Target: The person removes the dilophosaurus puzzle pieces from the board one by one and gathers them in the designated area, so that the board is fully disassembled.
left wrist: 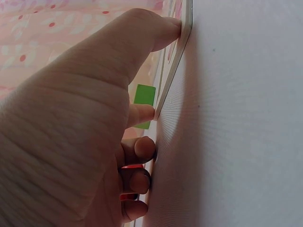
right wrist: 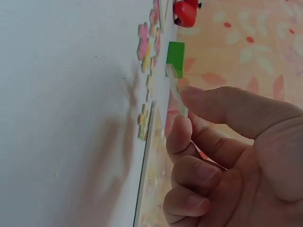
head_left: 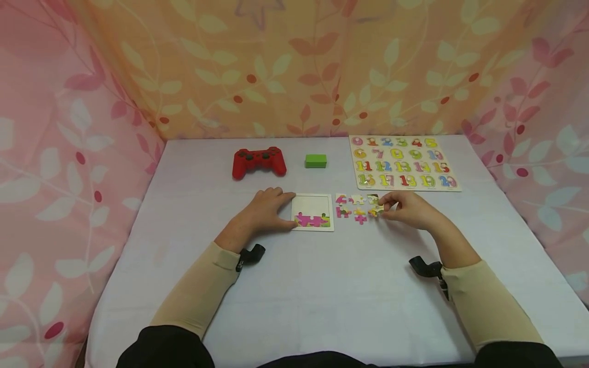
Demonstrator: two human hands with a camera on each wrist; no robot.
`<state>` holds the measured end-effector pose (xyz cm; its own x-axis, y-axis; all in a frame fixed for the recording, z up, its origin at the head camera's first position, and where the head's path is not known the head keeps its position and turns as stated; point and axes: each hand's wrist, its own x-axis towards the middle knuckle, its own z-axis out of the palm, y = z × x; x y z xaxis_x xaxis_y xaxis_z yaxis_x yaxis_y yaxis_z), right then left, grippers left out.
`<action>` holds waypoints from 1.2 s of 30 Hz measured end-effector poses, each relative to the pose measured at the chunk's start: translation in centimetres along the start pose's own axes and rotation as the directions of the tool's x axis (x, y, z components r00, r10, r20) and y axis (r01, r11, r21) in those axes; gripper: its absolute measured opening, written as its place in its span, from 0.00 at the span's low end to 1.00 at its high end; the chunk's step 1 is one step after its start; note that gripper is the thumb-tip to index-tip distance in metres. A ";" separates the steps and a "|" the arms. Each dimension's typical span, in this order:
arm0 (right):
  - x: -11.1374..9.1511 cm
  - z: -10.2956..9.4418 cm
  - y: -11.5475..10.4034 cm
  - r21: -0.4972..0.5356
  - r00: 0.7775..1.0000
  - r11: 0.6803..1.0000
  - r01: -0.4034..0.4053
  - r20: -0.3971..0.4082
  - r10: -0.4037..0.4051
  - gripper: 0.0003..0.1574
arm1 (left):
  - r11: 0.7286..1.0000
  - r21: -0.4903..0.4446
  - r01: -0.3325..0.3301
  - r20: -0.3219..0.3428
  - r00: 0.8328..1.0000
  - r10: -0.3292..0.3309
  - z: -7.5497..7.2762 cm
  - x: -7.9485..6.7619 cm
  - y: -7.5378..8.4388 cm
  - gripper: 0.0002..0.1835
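A small white puzzle tray [head_left: 312, 203] lies flat on the table, with pink and green jigsaw pieces [head_left: 312, 220] along its near side. My left hand [head_left: 263, 210] rests against the tray's left edge, thumb at the near corner and forefinger at the far corner; its other fingers are spread toward the table, as the left wrist view shows. Several loose jigsaw pieces [head_left: 359, 211] lie right of the tray. Over their right end, my right hand [head_left: 409, 210] pinches one jigsaw piece [right wrist: 175, 85] between thumb and forefinger. That piece is seen edge-on, so its picture is hidden.
Behind the tray are a red game controller [head_left: 259, 162] and a green block [head_left: 315, 161]. A number puzzle board [head_left: 405, 163] lies at the back right, just beyond my right hand. Patterned curtains [head_left: 294, 66] border the white table [head_left: 322, 286].
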<state>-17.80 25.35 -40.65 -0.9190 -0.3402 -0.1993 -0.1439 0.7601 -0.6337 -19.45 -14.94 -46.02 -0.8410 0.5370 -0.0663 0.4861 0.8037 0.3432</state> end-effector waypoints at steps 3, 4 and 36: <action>0.4 0.2 0.3 -0.009 1.000 1.000 -0.003 0.017 0.003 0.18 | 1.000 0.001 -0.001 0.004 1.000 0.001 0.0 0.0 0.0 0.47; 0.5 0.3 0.4 -0.008 1.000 1.000 -0.006 0.024 0.007 0.18 | 1.000 0.000 -0.002 0.004 1.000 0.002 -0.1 0.0 0.0 0.47; -0.9 -1.1 -2.3 -0.014 0.996 1.000 -0.023 -0.088 0.021 0.21 | 1.000 0.016 0.011 0.021 1.000 -0.011 -0.2 0.0 0.2 0.48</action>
<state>-17.01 24.48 -38.19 -0.9506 -0.2739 -0.1462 -0.1282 0.7751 -0.6187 -19.43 -14.80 -45.80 -0.8412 0.5331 -0.0902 0.4805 0.8136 0.3273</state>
